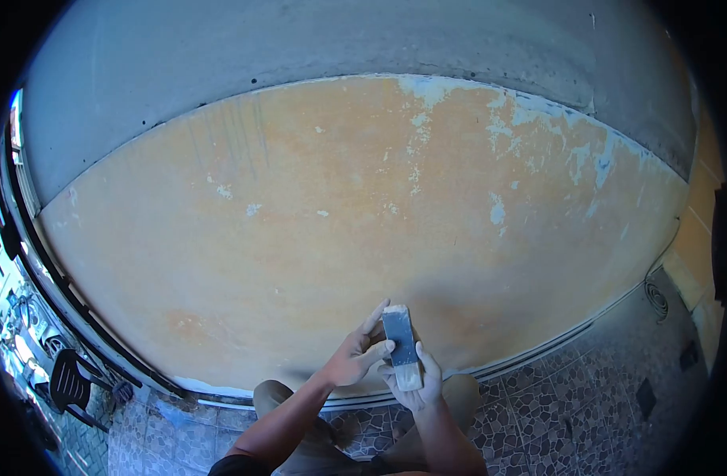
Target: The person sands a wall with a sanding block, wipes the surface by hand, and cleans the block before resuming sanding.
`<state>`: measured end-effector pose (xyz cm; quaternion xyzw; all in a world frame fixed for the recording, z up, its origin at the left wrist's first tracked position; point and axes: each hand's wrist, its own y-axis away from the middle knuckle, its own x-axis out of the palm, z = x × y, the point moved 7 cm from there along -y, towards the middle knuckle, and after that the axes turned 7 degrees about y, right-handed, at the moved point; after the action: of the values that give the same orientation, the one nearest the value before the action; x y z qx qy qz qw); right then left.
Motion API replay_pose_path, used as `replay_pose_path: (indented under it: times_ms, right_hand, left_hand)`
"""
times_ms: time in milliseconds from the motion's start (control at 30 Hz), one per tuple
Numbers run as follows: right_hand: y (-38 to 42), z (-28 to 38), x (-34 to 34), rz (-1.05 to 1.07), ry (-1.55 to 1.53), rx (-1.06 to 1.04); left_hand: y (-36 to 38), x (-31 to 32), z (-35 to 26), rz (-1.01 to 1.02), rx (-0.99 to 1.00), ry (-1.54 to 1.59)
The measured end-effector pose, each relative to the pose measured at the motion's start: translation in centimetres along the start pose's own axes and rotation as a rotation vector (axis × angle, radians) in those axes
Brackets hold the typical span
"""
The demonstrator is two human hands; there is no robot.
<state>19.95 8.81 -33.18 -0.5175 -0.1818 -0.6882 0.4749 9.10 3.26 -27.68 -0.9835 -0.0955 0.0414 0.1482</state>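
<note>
Block [401,345] lies between the two hands, in front of the wall [316,262], its long axis running up from the right palm, top end tipped slightly left. The right hand [419,385] is gripping the lower end; the left hand [355,357] touches the dark face's left edge with its thumb, though I can't tell whether its fingers close. Knees [271,393] flank them; a chair [71,385] stands near the left edge of the floor [554,397], a coil [656,297] by its far right corner.
</note>
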Motion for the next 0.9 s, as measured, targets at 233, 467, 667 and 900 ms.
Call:
replay_pose_path:
  times_ms: [233,467,667,900]
  right_hand:
    - [-1.1,0.2,8.1,0.318,-0.116,0.023]
    - [-0.5,-0.4,9.3,0.308,-0.009,-0.009]
    - [0.4,4.1,14.4,-0.106,1.177,-0.651]
    - [-2.1,6.2,20.3,0.009,1.802,-1.222]
  left_hand:
    - [-1.1,0.5,-7.1,0.114,0.079,0.698]
    - [-0.1,-1.3,-8.6,0.151,0.19,0.558]
    - [-0.4,-3.5,-9.8,-0.011,0.213,0.521]
    - [-2.0,-3.7,-15.1,-0.087,0.309,0.364]
